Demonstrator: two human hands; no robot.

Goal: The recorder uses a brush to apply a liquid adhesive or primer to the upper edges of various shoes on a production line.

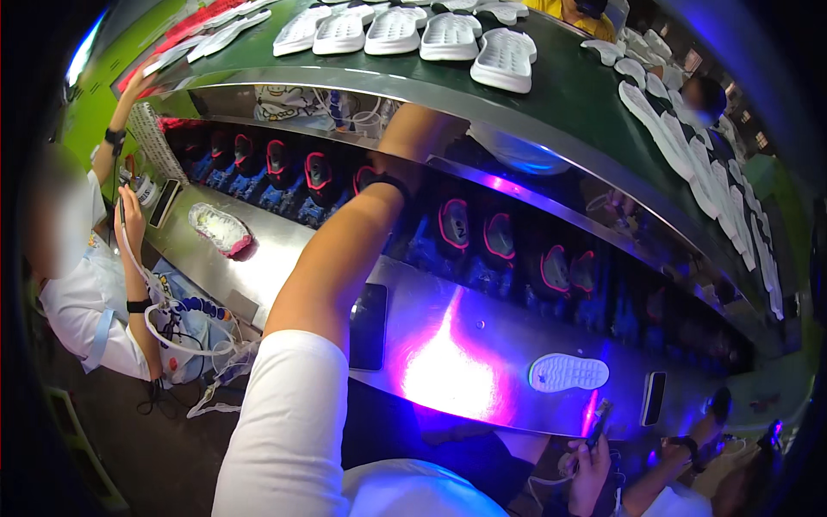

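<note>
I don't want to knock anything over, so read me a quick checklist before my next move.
1. Right hand has a grip on the slim tool: ok.
2. Left hand's hold: cannot tell; the hand cannot be made out beyond the dark wristband.
3. White sole lying on the metal bench: ok.
4. Phone to the right of the sole, apart from it: ok.
5. Left forearm clear of the black flat device beside it: cannot tell; they meet in this view, which does not settle contact.
</note>
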